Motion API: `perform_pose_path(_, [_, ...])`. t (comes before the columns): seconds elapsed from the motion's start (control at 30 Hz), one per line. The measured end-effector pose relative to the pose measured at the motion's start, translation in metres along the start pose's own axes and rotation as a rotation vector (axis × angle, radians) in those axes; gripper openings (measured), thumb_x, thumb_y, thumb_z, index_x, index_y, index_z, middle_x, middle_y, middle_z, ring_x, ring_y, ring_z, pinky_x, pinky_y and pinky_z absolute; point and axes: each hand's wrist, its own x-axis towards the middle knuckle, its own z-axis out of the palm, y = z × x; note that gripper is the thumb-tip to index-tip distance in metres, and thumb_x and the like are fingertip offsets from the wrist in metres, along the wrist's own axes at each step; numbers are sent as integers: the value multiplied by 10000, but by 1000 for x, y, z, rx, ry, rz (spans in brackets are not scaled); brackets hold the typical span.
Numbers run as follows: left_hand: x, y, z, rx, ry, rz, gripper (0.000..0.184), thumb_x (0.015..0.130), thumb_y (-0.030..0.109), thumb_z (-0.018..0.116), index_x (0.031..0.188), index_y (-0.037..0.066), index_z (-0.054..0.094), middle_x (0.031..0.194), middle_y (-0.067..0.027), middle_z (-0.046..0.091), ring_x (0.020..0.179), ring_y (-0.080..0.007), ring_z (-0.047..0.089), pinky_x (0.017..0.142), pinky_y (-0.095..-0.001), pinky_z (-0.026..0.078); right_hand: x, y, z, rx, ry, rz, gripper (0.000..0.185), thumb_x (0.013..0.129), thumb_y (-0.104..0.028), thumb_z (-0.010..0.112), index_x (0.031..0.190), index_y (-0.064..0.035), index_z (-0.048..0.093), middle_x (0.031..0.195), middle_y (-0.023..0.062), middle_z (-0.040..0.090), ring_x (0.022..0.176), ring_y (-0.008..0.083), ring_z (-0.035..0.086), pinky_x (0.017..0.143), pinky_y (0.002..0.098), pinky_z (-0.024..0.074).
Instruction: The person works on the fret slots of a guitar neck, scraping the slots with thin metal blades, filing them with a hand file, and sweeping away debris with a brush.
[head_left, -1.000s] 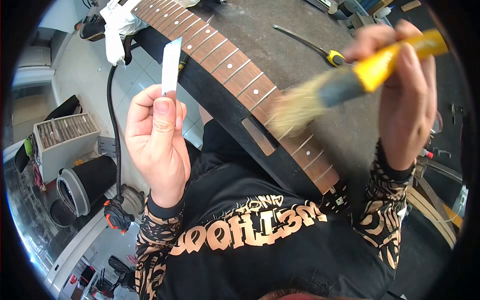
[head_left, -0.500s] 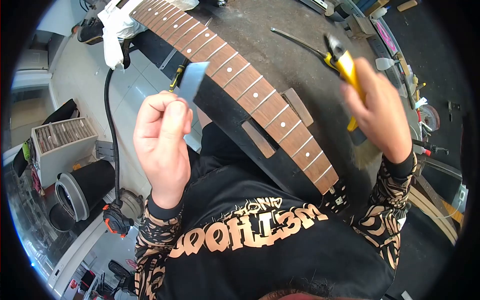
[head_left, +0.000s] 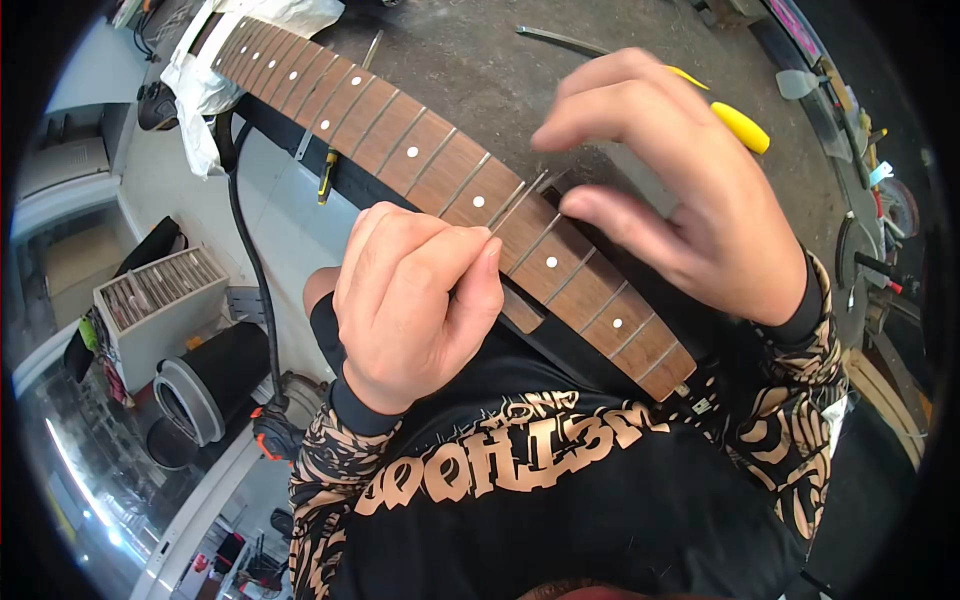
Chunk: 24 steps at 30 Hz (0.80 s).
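My left hand (head_left: 420,295) is closed in a pinch over the guitar's wooden fretboard (head_left: 415,125). Between thumb and fingers it grips a thin metal blade (head_left: 522,202), seen nearly edge-on above the frets. Whether the blade touches the wood I cannot tell. My right hand (head_left: 670,180) is open, thumb and fingers apart, holding nothing, beside the far edge of the fretboard near the blade's tip. The fretboard, with white dot inlays and metal frets, runs diagonally over a black guitar body. White wrapping (head_left: 205,100) covers the neck's far end.
On the dark bench beyond my right hand lie a yellow handle (head_left: 740,128) and a long metal tool (head_left: 560,40). A yellow-and-black tool (head_left: 327,177) is left of the neck. A black hose (head_left: 255,250), a bin (head_left: 205,385) and a crate (head_left: 160,290) stand at left.
My right hand has let go of the yellow tool and moved left to the fretboard, fingers apart. My left hand has brought the blade down and right, turning it edge-on over the frets.
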Motion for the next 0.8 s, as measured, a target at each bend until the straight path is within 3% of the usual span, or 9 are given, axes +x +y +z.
perform_pose_path(0.1, [-1, -2, 3, 23, -6, -6, 303, 845, -95, 897, 1098, -12, 753, 894, -108, 710, 724, -278, 650, 639, -386, 490, 3, 10, 15, 54, 3, -55, 359, 899, 30, 880, 1221, -24, 728, 1188, 127, 706, 1106, 316, 723, 935, 405, 581])
perform_pose_path(0.33, [0, -4, 3, 30, -6, -6, 314, 841, -91, 905, 1104, 2, 761, 877, -107, 713, 711, -280, 652, 633, -381, 491, 0, 20, 30, 144, 29, -107, 279, 901, 46, 858, 1118, -32, 700, 1114, 122, 695, 1027, 315, 715, 879, 414, 578])
perform_pose_path(0.43, [2, 0, -6, 24, -51, 19, 246, 890, -24, 891, 1095, 15, 761, 893, -112, 698, 744, -288, 637, 676, -399, 501, -1, 21, 25, 182, 1, -101, 229, 929, 42, 830, 1086, -36, 683, 1092, 122, 670, 1021, 310, 693, 890, 407, 562])
perform_pose_path(0.5, [-6, -10, -22, 25, 86, -16, 121, 984, 26, 789, 1091, -4, 740, 946, -119, 675, 802, -258, 604, 753, -381, 495, -2, 24, 12, 170, -18, -91, 141, 986, -8, 783, 1071, -36, 673, 1087, 106, 637, 1035, 277, 654, 924, 365, 522])
perform_pose_path(0.57, [-18, -28, -34, 27, 307, -86, 114, 1086, 57, 650, 1096, -41, 706, 996, -124, 644, 854, -199, 554, 838, -321, 474, -10, 25, -5, 151, 31, 82, 115, 1043, -76, 758, 1075, -34, 655, 1090, 65, 609, 1033, 204, 616, 931, 327, 491])
perform_pose_path(0.63, [-21, -51, -43, 171, 341, -315, 77, 1105, 21, 668, 1122, -36, 718, 1006, -81, 649, 864, -160, 568, 829, -292, 478, -20, 19, -14, 198, 102, 382, 139, 1101, -134, 729, 1083, -31, 637, 1075, 21, 578, 1020, 131, 576, 926, 292, 465])
perform_pose_path(0.67, [-18, -59, -42, 256, 265, -341, 65, 1104, 16, 695, 1136, -33, 723, 1009, -67, 654, 871, -148, 579, 825, -287, 482, -26, 21, -18, 174, 92, 503, 166, 1130, -154, 716, 1091, -23, 623, 1057, -7, 576, 1013, 85, 556, 929, 272, 464])
perform_pose_path(0.8, [-12, -78, -35, 432, 142, -300, 129, 1087, 53, 778, 1185, -19, 735, 1052, -59, 673, 910, -155, 613, 827, -314, 504, -48, 26, -10, 157, 230, 580, 115, 1114, -105, 720, 1098, -2, 672, 962, -28, 613, 897, 62, 569, 795, 260, 479])
